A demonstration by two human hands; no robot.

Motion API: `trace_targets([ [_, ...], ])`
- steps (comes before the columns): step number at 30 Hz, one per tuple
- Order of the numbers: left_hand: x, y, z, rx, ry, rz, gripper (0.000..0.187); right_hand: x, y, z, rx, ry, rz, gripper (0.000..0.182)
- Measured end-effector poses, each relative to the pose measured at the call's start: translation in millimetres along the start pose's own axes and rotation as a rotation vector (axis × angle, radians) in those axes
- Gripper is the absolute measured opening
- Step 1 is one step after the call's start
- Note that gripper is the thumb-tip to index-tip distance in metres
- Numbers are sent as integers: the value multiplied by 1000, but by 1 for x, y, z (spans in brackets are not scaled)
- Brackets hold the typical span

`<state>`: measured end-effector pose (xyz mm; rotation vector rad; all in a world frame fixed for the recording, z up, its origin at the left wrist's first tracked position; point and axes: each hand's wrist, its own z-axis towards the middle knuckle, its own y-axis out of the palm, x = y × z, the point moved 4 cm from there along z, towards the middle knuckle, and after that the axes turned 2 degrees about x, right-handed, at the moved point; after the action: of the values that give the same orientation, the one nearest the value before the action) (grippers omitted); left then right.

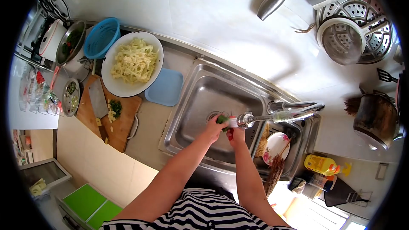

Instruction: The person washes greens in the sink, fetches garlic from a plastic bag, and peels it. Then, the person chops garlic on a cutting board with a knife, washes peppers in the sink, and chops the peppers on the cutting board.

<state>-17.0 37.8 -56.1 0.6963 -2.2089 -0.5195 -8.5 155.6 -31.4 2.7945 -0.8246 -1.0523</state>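
Note:
Both hands are over the large steel sink basin, at the mouth of the faucet, where water seems to be running. My left hand is closed around a green pepper, partly hidden by the fingers; its exact kind is hard to make out. Close beside it, my right hand is closed on a small red pepper, mostly covered by the fingers. Below the hands, the drain is partly in view.
Left of the sink are a blue tray, a white basin of sliced vegetable, a blue basket and a cutting board with a cleaver. A floral plate and a brush lie in the smaller basin.

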Motion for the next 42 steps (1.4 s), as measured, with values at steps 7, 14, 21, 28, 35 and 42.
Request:
trace_targets([
  [7, 1, -15, 0, 124, -63, 21, 37, 6, 5, 7, -98, -97, 53, 13],
  [14, 10, -12, -22, 244, -82, -77, 24, 17, 17, 1, -84, -200, -84, 18],
  [21, -13, -12, -3, 84, -100, -39, 28, -7, 8, -4, 143, -251, -511, 29],
  [28, 2, -15, -14, 216, -108, -29, 48, 14, 18, -3, 57, -428, -694, 25],
  [35, 8, 22, -20, 13, -105, 105, 57, 2, -21, -15, -227, -300, -383, 28],
  [42, 4, 17, -15, 163, 256, 548, 66, -55, -91, -12, 294, -643, -61, 43],
])
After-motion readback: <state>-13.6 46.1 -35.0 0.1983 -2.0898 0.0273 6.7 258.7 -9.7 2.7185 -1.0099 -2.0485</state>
